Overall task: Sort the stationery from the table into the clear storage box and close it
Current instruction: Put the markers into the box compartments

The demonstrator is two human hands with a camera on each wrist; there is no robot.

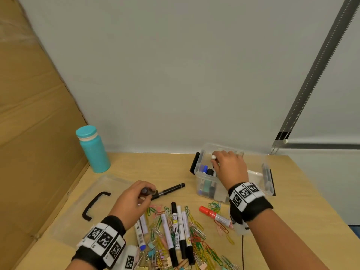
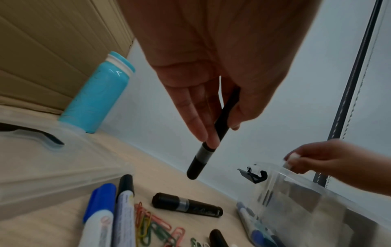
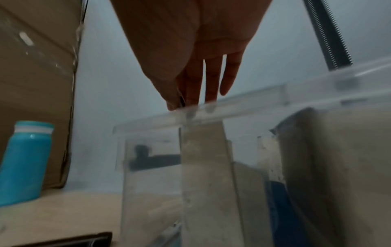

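My left hand [image 1: 148, 194] pinches a black marker [image 2: 202, 152] between thumb and fingers, lifted a little above the table. A second black marker [image 1: 169, 190] lies just beyond it. My right hand [image 1: 216, 161] hangs over the clear storage box [image 1: 261, 179] and grips a white-capped marker [image 1: 213, 157] upright at the box's left compartment, where several blue and black markers [image 1: 206, 170] stand. More markers [image 1: 176, 228] and coloured paper clips [image 1: 196, 236] lie in a pile near the table's front. A red marker [image 1: 214, 214] lies to their right.
The box's clear lid [image 1: 74, 217] with a black handle [image 1: 95, 205] lies flat at the left. A teal bottle [image 1: 93, 151] stands at the back left against a cardboard sheet [image 1: 29, 133]. A white wall closes the back. A black cable [image 1: 242, 250] runs off the front edge.
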